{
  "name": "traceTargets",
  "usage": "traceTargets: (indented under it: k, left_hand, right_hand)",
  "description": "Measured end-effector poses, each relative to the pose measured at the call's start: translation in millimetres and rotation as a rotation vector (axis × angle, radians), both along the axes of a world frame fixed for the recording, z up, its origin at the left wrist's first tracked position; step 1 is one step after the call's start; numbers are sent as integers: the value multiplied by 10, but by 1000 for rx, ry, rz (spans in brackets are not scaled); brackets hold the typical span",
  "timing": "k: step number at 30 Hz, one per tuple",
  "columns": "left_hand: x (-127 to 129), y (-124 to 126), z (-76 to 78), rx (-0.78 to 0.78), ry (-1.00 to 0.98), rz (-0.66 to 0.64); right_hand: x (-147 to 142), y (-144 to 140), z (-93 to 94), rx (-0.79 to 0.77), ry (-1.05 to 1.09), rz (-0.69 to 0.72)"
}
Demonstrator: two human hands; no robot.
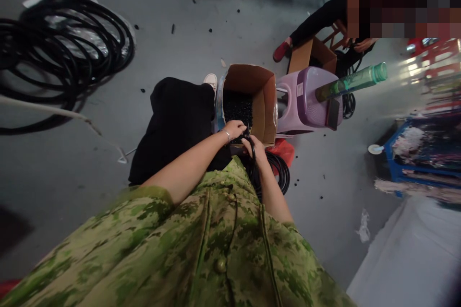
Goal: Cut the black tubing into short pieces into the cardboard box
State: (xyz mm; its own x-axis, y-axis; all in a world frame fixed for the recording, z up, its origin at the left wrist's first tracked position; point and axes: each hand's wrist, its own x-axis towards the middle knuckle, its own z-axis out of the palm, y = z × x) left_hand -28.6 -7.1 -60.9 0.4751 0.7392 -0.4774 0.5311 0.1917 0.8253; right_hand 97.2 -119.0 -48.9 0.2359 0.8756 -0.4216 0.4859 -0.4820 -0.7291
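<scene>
Over the near side of an open cardboard box (264,105), my two hands work close together. My left hand (235,128), with a bracelet at its wrist, is closed in a pinch; what its fingers hold is too small to make out. Wrapped around black-handled scissors (252,146) is my right hand (258,148), with the dark tips beside my left fingers. Many small black pieces (237,105) cover the bottom of the box. A coil of black hose (283,172) lies on the floor below my right forearm.
Beside the box stands a purple plastic stool (306,84) bearing a green bottle (363,79) and a dark flat object (333,114). Large black hose coils (82,33) lie at left. A seated co-worker's hands (360,45) are above another box (306,55). A red bag (283,153) lies nearby.
</scene>
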Motion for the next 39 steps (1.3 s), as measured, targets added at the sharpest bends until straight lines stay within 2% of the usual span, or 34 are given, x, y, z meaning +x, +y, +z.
traceTargets:
  k: [4,9,14,26,29,34,39]
  left_hand:
    - [1,4,7,44,-23,-63]
    - [-10,19,23,54,-11,-93]
    - [-22,34,4,31,4,-71]
    - [4,32,-162,-6,59,-1]
    - [23,17,-143,-48,80,32]
    - [50,-6,-89,-247,41,94]
    - [35,-5,-59,-283,-66,149]
  right_hand:
    - [34,56,31,-25,88,7]
    - [-2,36,-25,8,15,-11]
    - [-53,11,-125,47,-85,-28]
    - [-148,-43,-275,105,-236,-28]
    - [-140,-24,-291,96,-260,-31]
    - [-122,-26,-278,73,-316,-56]
    - [-109,-14,-233,48,-226,-79]
